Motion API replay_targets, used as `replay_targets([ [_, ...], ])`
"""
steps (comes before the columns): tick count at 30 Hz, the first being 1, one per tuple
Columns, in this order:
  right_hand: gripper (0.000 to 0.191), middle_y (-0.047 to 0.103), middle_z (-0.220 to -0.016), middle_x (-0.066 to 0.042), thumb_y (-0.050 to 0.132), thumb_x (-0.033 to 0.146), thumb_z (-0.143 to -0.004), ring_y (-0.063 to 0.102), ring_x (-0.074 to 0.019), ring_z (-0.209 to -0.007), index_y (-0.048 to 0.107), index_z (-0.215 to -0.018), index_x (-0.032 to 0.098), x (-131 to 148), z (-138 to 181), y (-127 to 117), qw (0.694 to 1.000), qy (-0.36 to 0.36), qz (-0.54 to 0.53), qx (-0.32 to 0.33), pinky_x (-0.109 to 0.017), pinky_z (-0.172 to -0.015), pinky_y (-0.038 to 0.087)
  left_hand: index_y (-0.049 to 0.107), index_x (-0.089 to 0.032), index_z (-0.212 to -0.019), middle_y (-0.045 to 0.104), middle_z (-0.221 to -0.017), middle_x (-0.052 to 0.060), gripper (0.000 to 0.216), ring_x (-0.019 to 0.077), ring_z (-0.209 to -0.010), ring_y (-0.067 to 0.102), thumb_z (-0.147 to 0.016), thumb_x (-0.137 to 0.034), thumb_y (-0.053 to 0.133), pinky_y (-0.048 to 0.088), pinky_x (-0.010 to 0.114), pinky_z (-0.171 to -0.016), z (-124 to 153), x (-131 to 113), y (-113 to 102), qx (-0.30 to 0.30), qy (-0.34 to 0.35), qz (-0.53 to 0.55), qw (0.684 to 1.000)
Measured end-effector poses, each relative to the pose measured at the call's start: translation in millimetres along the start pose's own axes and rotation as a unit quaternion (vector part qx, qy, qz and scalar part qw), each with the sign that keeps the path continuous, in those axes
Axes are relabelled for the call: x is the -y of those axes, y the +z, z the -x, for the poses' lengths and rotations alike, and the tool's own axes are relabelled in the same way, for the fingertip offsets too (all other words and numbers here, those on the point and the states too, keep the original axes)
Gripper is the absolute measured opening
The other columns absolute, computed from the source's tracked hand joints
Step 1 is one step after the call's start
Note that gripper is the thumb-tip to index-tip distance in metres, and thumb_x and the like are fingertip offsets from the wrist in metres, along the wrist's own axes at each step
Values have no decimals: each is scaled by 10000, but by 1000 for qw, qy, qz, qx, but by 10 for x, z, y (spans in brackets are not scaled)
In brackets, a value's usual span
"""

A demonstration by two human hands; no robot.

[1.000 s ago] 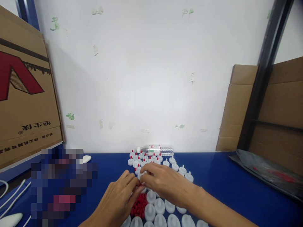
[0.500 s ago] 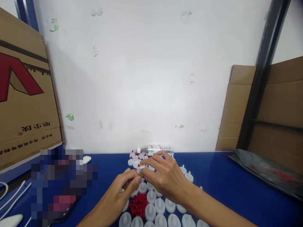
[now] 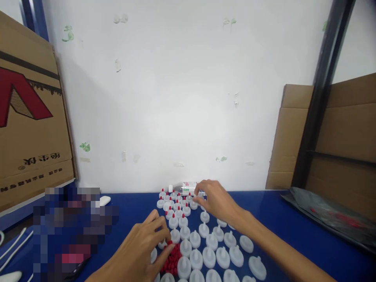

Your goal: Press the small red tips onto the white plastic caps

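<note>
Left hand [image 3: 143, 250] curled over red caps [image 3: 172, 256], right hand [image 3: 219, 201] touched far white lids [image 3: 176, 205]; neither grip could be made out.

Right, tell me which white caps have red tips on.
The far caps, clustered left of the right hand by the bottle; the nearer caps are all plain white.

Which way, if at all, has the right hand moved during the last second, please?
Yes: the right hand drew away from the left hand towards the wall, and now reaches the water bottle lying there.
</note>
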State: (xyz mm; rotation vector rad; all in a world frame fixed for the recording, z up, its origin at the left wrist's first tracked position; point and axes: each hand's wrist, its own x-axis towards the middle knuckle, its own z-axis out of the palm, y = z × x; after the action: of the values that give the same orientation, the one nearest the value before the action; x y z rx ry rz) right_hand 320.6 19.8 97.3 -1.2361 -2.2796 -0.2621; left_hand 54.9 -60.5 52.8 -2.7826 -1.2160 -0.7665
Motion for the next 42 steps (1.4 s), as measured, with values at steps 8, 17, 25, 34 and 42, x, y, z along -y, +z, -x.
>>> replay_targets([
  [8, 335, 759, -996, -85, 494, 428, -1058, 690, -244, -958, 743, -1016, 208, 34, 72, 187, 993, -47, -18, 106, -339, -857, 442, 624, -301, -1094, 650, -1104, 39, 190, 303, -1152, 559, -950, -223, 527, 517, 411, -836, 54, -7, 53, 10, 25, -37, 999],
  [17, 481, 762, -913, -92, 332, 391, -1111, 698, -260, -926, 701, -891, 174, 39, 122, 299, 991, -66, -12, 117, -436, -942, 438, 602, -236, -997, 634, -972, 35, 255, 216, -934, 581, -1055, -190, 358, 485, 335, -760, -11, -13, -39, -14, 29, -38, 999],
  [25, 164, 729, -976, 3, 722, 331, -945, 667, -191, -898, 627, -1036, 233, 429, 125, -30, 988, -138, -52, 53, -313, -834, 464, 537, -246, -1118, 633, -953, 27, 131, 213, -887, 600, -1057, -291, 429, 473, 302, -690, -19, -9, 13, -123, -26, -55, 991],
  [34, 69, 708, -909, -8, 529, 217, -1042, 644, -153, -842, 544, -975, 210, 667, 195, -49, 947, -318, -14, 40, -281, -781, 474, 571, -258, -883, 666, -839, 9, 314, 195, -777, 637, -1075, -265, 322, 485, 281, -653, -22, -3, 38, -137, 18, -72, 988],
  [42, 201, 721, -1083, -55, 541, 47, -988, 656, -206, -1045, 641, -1041, 213, 200, 27, -3, 985, -171, 2, 34, -340, -882, 481, 648, -292, -1018, 710, -931, 19, 278, 219, -921, 665, -1063, -378, 387, 566, 295, -776, 117, 71, 114, -164, -42, 1, 986],
])
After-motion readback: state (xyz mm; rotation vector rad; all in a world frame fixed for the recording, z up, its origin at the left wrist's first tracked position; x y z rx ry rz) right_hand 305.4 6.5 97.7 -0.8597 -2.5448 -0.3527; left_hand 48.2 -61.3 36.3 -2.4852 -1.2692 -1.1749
